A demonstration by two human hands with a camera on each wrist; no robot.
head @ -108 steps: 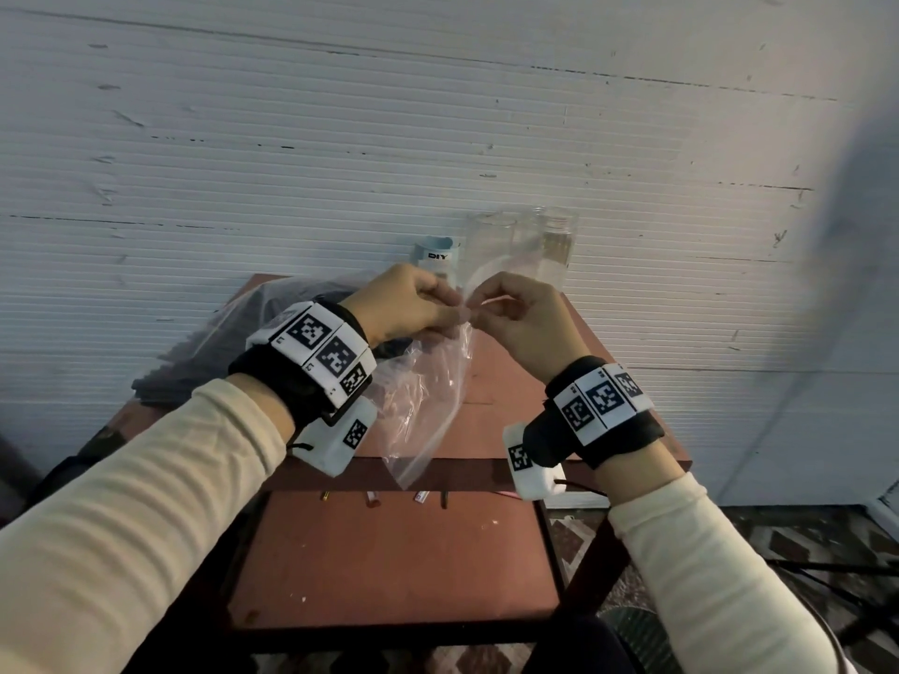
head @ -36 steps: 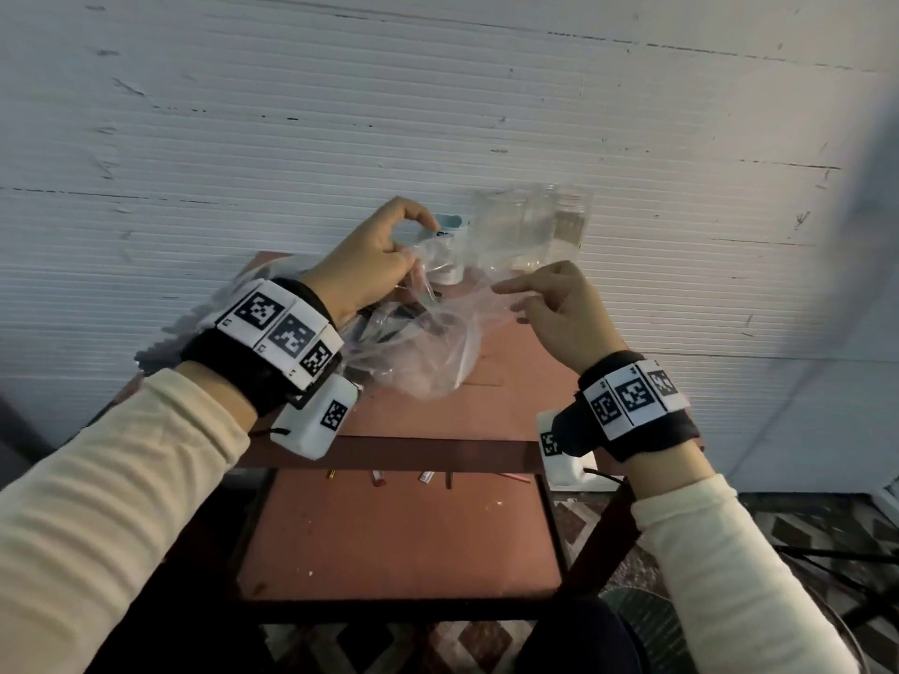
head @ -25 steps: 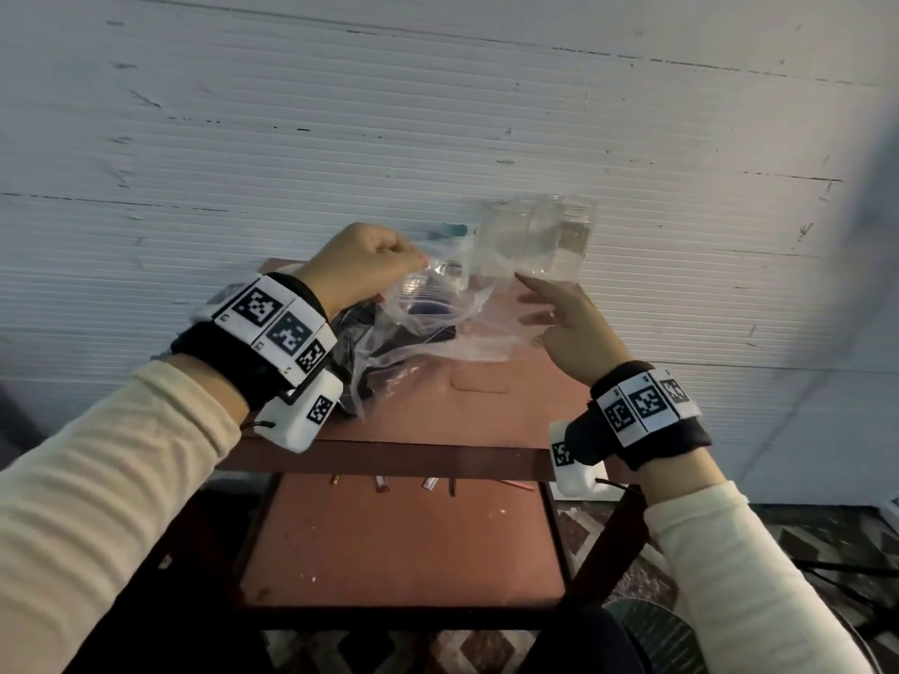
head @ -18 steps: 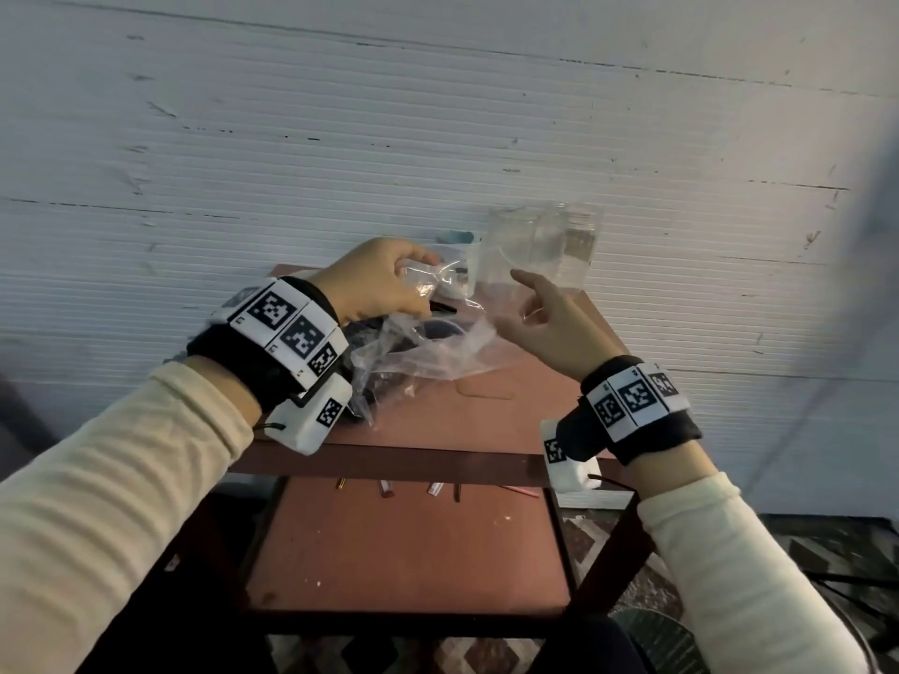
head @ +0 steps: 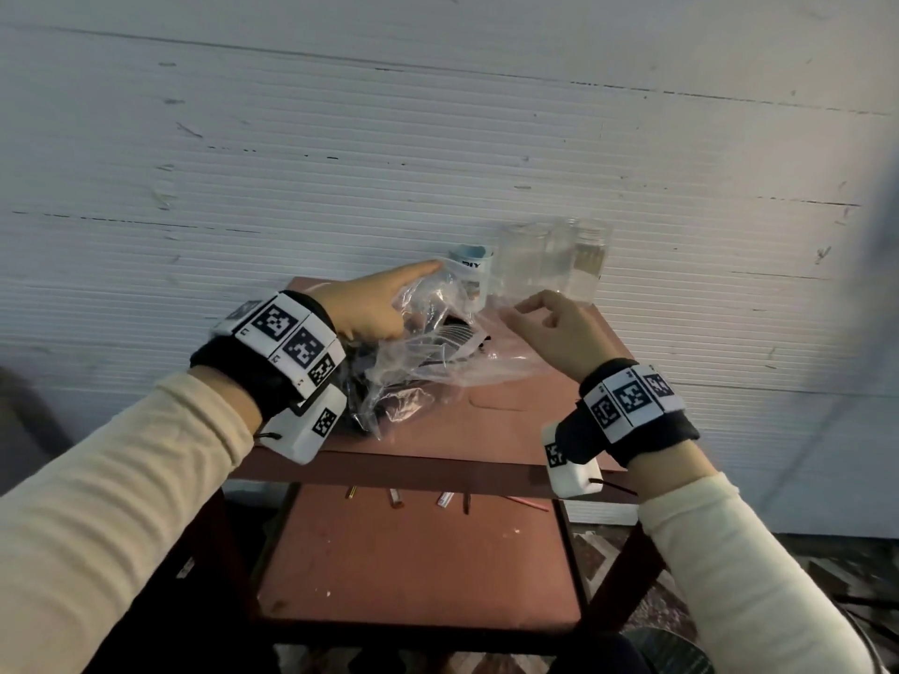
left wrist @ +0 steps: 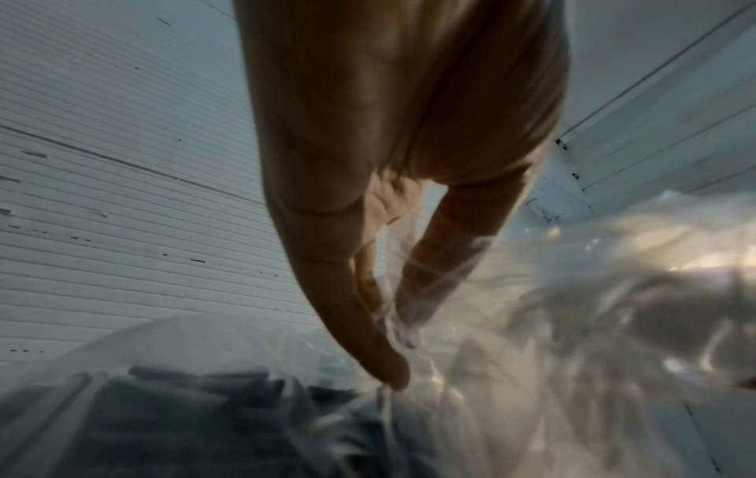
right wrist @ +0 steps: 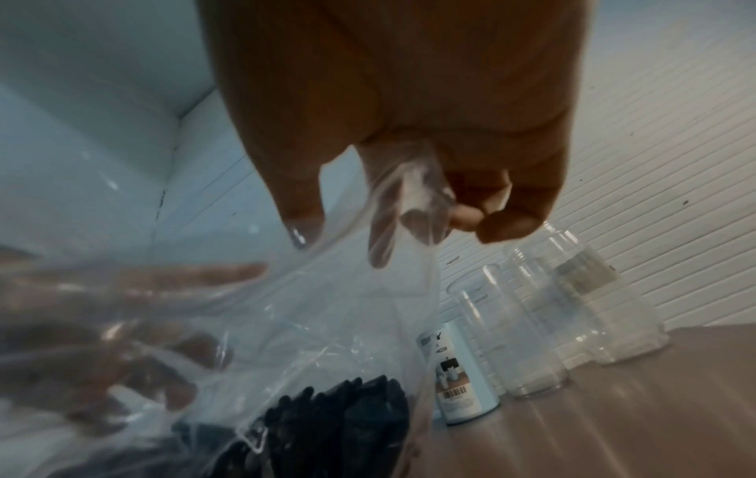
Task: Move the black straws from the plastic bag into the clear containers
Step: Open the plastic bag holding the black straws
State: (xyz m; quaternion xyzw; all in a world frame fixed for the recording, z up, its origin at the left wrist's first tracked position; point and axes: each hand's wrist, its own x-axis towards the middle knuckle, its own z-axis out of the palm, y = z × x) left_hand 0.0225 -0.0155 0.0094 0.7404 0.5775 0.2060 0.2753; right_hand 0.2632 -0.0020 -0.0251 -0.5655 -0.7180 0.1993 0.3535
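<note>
Red tabletop [head: 506, 420]: right hand [head: 559, 333] is pinching the plastic bag [head: 438, 362] of black straws [right wrist: 348, 417]; left hand [head: 374, 308] is reaching in, fingers straight, beside a "DIY"-labelled canister [head: 474, 274].

Left hand [head: 369, 308] fingers extended; right hand [head: 559, 333] pinching.

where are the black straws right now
In the head view the black straws lie inside the plastic bag on the left half of the red table, between both hands, in front of the clear containers.
</note>
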